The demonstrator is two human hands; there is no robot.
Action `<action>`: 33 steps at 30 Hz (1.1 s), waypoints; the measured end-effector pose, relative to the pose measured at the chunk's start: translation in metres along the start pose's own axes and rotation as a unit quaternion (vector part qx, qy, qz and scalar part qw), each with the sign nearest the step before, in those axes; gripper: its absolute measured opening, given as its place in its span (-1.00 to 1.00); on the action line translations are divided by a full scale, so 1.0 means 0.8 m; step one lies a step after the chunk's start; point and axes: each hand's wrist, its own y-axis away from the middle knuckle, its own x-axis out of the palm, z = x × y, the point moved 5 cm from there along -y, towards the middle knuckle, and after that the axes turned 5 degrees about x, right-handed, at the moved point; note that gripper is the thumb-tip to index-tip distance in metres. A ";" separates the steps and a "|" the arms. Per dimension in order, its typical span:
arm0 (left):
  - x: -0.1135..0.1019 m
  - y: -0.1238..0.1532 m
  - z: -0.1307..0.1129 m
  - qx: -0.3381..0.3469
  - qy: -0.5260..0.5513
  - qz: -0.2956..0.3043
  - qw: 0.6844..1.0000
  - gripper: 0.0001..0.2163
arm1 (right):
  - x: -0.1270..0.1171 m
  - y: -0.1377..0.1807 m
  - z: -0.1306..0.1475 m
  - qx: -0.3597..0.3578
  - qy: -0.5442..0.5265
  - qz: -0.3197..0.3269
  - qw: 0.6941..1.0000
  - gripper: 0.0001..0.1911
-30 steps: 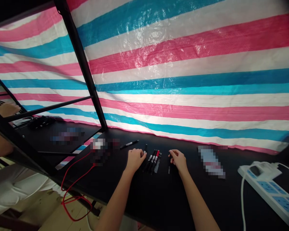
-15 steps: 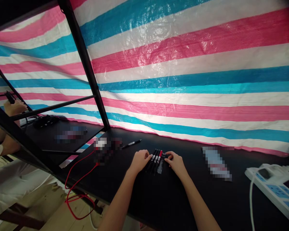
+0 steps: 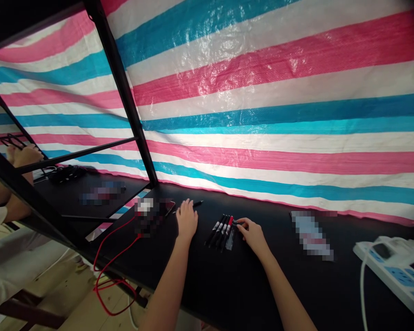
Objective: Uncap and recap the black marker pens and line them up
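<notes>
From the left, I see a red cable (image 3: 112,257) hanging over the black table's (image 3: 227,285) near edge. My left hand (image 3: 186,219) lies flat, fingers together, on a lone black pen (image 3: 193,204) near the tarp. Bare tabletop separates it from the row of markers (image 3: 224,226), where my right hand (image 3: 251,233) presses its curled fingers on the rightmost one. A power strip (image 3: 393,271) sits far right.

No text can be read here. The pens (image 3: 223,228) on the table (image 3: 207,280) have white label bands, but the print on them is too small to make out. The power strip (image 3: 393,271) shows no readable marking. Some items on the table are blurred out.
</notes>
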 end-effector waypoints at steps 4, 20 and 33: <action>0.012 -0.001 0.021 -0.056 -0.044 0.021 0.997 -0.70 | 0.000 0.001 0.001 -0.002 0.013 0.005 1.000 -0.79; -0.042 0.019 -0.086 0.172 0.080 0.040 0.981 -0.77 | 0.010 -0.001 0.014 0.036 -0.275 0.028 0.960 -0.50; -0.045 0.017 -0.090 0.212 0.102 0.045 0.971 -0.82 | -0.029 0.001 0.001 0.039 -0.357 -0.183 0.915 -0.63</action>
